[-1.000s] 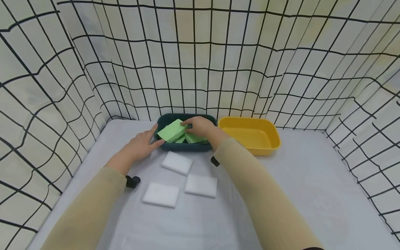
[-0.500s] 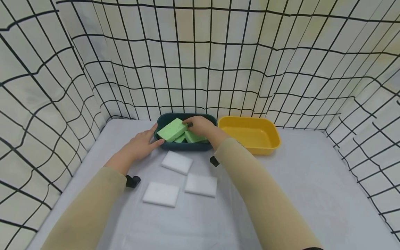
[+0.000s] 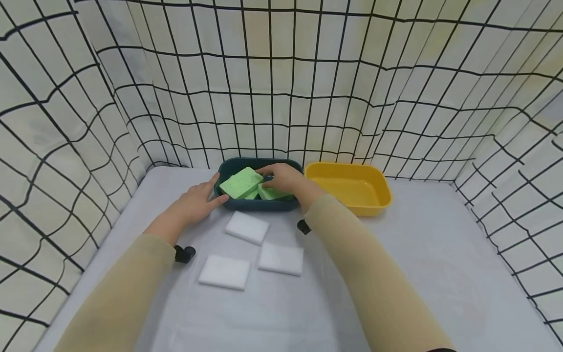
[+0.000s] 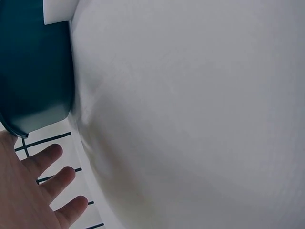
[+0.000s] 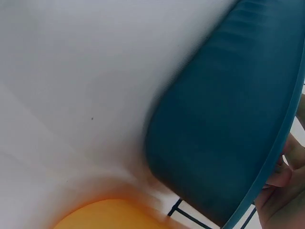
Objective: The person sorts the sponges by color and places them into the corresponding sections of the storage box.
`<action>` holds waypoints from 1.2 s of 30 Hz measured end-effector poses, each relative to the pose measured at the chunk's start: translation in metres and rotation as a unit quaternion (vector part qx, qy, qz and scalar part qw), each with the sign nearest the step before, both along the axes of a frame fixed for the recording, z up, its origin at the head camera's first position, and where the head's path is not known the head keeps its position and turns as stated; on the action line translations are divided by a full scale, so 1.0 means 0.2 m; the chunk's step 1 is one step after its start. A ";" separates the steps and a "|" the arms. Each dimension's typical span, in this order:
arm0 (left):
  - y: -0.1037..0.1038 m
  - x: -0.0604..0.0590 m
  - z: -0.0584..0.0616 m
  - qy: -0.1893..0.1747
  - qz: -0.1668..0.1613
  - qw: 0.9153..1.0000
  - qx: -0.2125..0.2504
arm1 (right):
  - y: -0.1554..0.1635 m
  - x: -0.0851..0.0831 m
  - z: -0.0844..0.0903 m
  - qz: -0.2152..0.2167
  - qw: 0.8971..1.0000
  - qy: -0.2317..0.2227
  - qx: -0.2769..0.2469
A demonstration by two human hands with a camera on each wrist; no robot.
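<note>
- Nothing has moved but the camera, tipped slightly; both hands stay at the teal tub (image 3: 256, 204).
- Steady the tub with the left hand (image 3: 199, 200), spread against its left wall.
- Right hand (image 3: 283, 177), inside the tub, pinches a green sponge (image 3: 271, 192); lift straight up.

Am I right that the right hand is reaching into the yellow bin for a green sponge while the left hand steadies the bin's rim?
Not quite: the bin is the dark teal bin, not the yellow bin, which sits beside it with nothing visible inside. The head view shows the right hand on the green sponges in the teal one, and the left hand touching that bin's rim.
</note>
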State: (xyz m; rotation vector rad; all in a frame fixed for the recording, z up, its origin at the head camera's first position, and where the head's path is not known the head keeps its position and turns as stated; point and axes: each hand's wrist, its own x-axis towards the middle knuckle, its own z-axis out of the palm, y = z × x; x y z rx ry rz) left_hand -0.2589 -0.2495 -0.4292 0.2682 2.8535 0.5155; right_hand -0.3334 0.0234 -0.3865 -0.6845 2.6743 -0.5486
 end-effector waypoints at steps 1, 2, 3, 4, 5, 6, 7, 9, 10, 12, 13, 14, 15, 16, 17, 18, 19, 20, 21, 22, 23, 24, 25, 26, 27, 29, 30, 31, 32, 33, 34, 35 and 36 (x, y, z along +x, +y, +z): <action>0.00 0.00 0.00 0.000 -0.001 1.000 -0.002 | 0.00 0.00 0.00 -0.001 1.000 0.004 -0.001; 0.00 0.00 0.00 0.000 -0.001 1.000 -0.003 | 0.01 0.00 0.00 -0.002 1.000 0.007 -0.006; 0.00 0.00 0.01 0.000 -0.002 1.000 -0.003 | 0.01 0.00 0.00 -0.002 1.000 0.012 -0.008; 0.00 -0.01 0.01 0.000 -0.003 1.000 -0.003 | 0.02 0.00 0.00 -0.002 1.000 0.016 -0.012; 0.00 -0.01 0.01 0.002 -0.004 1.000 -0.004 | 0.02 0.01 0.01 0.000 1.000 0.019 -0.017; 0.00 -0.01 0.01 0.003 -0.004 1.000 -0.003 | 0.02 0.01 0.02 0.000 1.000 0.022 -0.022; -0.01 -0.01 0.01 0.003 -0.005 1.000 -0.002 | 0.03 0.02 0.02 0.000 0.999 0.025 -0.027; -0.01 -0.01 0.01 0.004 -0.007 1.000 0.000 | 0.04 0.03 0.03 0.000 0.999 0.031 -0.034; -0.01 -0.01 0.01 0.005 -0.008 1.000 0.001 | 0.04 0.04 0.04 -0.001 0.999 0.032 -0.039; -0.01 -0.01 0.01 0.005 -0.009 1.000 0.000 | 0.05 0.05 0.04 -0.001 0.998 0.038 -0.046; -0.01 -0.01 0.01 0.007 -0.010 1.000 0.000 | 0.06 0.06 0.05 -0.002 0.998 0.039 -0.051; -0.01 -0.01 0.01 0.009 -0.010 1.000 -0.001 | 0.06 0.06 0.05 -0.002 0.998 0.041 -0.055; -0.01 -0.01 0.01 0.010 -0.010 1.000 -0.001 | 0.07 0.06 0.05 -0.002 0.997 0.043 -0.059; 0.00 -0.01 0.02 0.011 -0.011 1.000 -0.001 | 0.08 0.06 0.05 -0.003 0.997 0.044 -0.064; 0.00 -0.01 0.02 0.011 -0.011 1.000 -0.002 | 0.08 0.07 0.05 -0.004 0.997 0.045 -0.068; 0.00 -0.01 0.02 0.012 -0.012 1.000 -0.001 | 0.09 0.07 0.05 -0.005 0.996 0.046 -0.075; 0.00 -0.02 0.02 0.011 -0.013 1.000 0.000 | 0.10 0.07 0.05 -0.007 0.996 0.046 -0.080; 0.00 -0.02 0.02 0.010 -0.014 1.000 0.000 | 0.11 0.07 0.05 -0.007 0.995 0.048 -0.085; 0.00 -0.02 0.02 0.009 -0.014 1.000 0.000 | 0.12 0.07 0.05 -0.008 0.995 0.048 -0.091; 0.01 -0.02 0.02 0.009 -0.015 1.000 0.001 | 0.13 0.07 0.05 -0.009 0.994 0.048 -0.096; 0.01 -0.02 0.02 0.008 -0.014 1.000 0.001 | 0.14 0.08 0.05 -0.010 0.994 0.049 -0.098; 0.01 -0.01 0.02 0.007 -0.013 1.000 0.001 | 0.15 0.08 0.06 -0.010 0.994 0.050 -0.100; 0.01 -0.01 0.02 0.006 -0.010 1.000 0.002 | 0.16 0.09 0.06 -0.012 0.994 0.051 -0.100; 0.01 -0.01 0.03 0.005 -0.009 1.000 0.001 | 0.18 0.09 0.06 -0.014 0.993 0.050 -0.102; 0.01 0.00 0.03 0.003 -0.007 1.000 0.001 | 0.19 0.10 0.06 -0.016 0.993 0.050 -0.104; 0.01 0.00 0.03 0.000 -0.003 1.000 0.001 | 0.22 0.11 0.07 -0.023 0.993 0.049 -0.109; 0.01 0.00 0.03 -0.001 -0.002 1.000 0.001 | 0.23 0.12 0.08 -0.026 0.992 0.049 -0.115; 0.01 0.00 0.03 -0.002 -0.001 1.000 0.001 | 0.25 0.13 0.08 -0.029 0.991 0.048 -0.122; 0.01 0.00 0.03 -0.002 -0.002 1.000 0.000 | 0.27 0.14 0.09 -0.030 0.990 0.048 -0.128; 0.01 0.00 0.03 -0.002 -0.001 1.000 0.001 | 0.29 0.15 0.10 -0.031 0.990 0.051 -0.131; 0.01 0.00 0.04 -0.002 -0.002 1.000 0.001 | 0.31 0.16 0.10 -0.034 0.989 0.051 -0.133; 0.01 0.00 0.04 -0.001 -0.004 1.000 0.001 | 0.33 0.17 0.11 -0.035 0.989 0.051 -0.133; 0.01 0.00 0.03 -0.001 -0.004 1.000 0.000 | 0.36 0.17 0.12 -0.037 0.989 0.050 -0.133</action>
